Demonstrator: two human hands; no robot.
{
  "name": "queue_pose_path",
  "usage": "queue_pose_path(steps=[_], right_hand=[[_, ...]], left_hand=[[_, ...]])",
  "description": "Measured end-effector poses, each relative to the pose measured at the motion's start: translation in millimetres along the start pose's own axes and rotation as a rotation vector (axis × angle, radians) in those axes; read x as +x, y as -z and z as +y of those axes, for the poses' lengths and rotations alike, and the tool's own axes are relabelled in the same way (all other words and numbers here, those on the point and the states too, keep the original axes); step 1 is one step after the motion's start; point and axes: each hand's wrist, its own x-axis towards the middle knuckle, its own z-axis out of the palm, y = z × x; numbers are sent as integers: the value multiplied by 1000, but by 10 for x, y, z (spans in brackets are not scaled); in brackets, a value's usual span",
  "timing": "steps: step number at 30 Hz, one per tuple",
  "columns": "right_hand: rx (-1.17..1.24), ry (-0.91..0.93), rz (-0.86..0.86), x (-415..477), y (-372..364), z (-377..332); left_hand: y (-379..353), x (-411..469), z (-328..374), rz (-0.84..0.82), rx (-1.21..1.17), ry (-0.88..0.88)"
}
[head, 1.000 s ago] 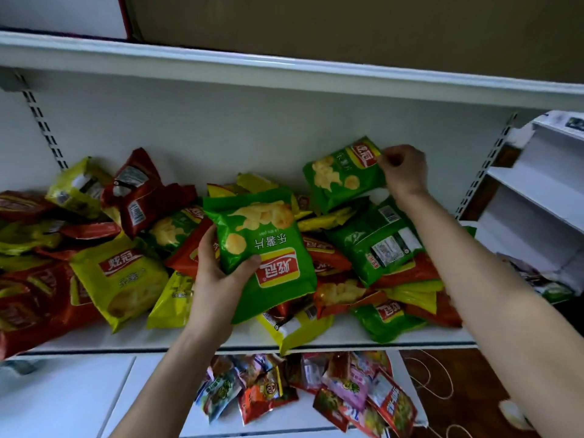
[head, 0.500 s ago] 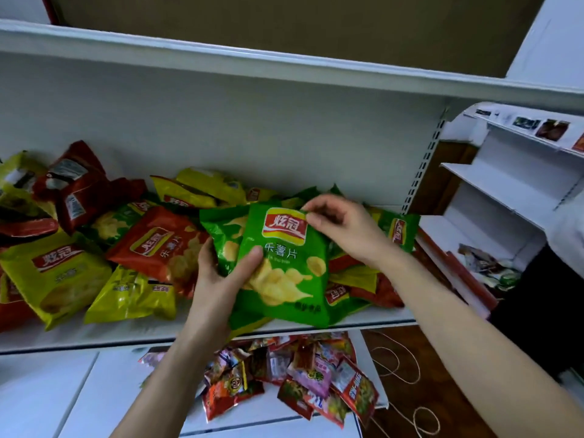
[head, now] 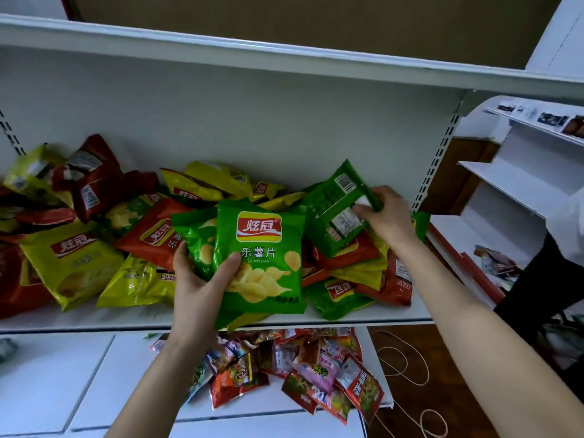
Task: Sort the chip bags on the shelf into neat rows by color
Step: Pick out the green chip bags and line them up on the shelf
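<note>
**Three green chip bags held over a mixed pile**

Two green chip bags are held in the left hand (head: 202, 279) at the front of the shelf (head: 94, 324). The front green bag (head: 259, 263) is turned face up, with the thumb pressed on it. The second green bag (head: 194, 235) is tucked behind it on the left side. A third green bag (head: 335, 213) is gripped near its top corner by the right hand (head: 384, 216). Its back, with the labels, is turned to the camera, and it is raised a little above the pile.

The rest of the shelf is covered by a mixed heap. A big yellow bag (head: 69, 260) is seen at the left, just beside an orange-red bag (head: 155, 235). A dark red bag (head: 91, 181) is propped near the back wall. More yellow bags (head: 202, 181) are piled at the back, behind the held ones. Red bags (head: 395, 279) are stacked under the right arm, and a flat green bag (head: 338, 295) is laid by the front edge. Part of the heap is hidden by the held bags and both arms.

On the lower shelf (head: 126, 374), small snack packets (head: 316, 371) are spread in a loose pile. Loops of thin cord (head: 423, 361) are seen on the brown floor at the right. A white side shelf unit (head: 512, 184) is seen further right.
</note>
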Motion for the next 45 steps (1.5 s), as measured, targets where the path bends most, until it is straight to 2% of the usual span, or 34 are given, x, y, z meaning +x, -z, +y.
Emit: queue_pose_path(steps=[3, 5, 8, 10, 13, 19, 22, 23, 25, 27, 28, 32, 34, 37, 42, 45], right_hand=[[177, -9, 68, 60, 228, -26], [370, -56, 45, 48, 405, -23], [571, -87, -194, -68, 595, -22], [484, -42, -357, -191, 586, -37], [275, 76, -408, -366, 432, -115], [270, 219, -474, -581, 136, -334], [341, 138, -608, -442, 171, -351], [402, 95, -589, -345, 169, -351], [403, 61, -383, -76, 111, -340], [214, 59, -175, 251, -36, -294], [100, 45, -140, 407, -124, -268], [-197, -89, -241, 832, -496, -200], [-224, -95, -277, 926, -649, -188], [-227, -47, -224, 992, -753, -196], [29, -60, 62, 1014, -492, -293], [401, -112, 192, 868, -265, -380]], left_hand=[[-4, 3, -5, 25, 21, -29], [-14, 1, -10, 42, 30, -51], [-57, -18, -14, 28, 33, -81], [-107, -30, -27, 2, 15, -69], [-214, -82, -52, -43, -12, -49], [-307, -180, -104, -137, 79, -51], [-229, -134, -94, -116, 75, -61], [-200, -117, -79, -103, 78, -66], [-146, -82, -40, -75, 90, -93], [-93, -46, 0, -47, 85, -104], [-69, -26, 16, -31, 78, -109], [5, 31, 85, 16, 68, -145], [33, 62, 107, 29, 65, -144], [55, 104, 126, 39, 57, -131], [57, 153, 144, 39, 48, -133], [73, 184, 168, 58, 31, -145]])
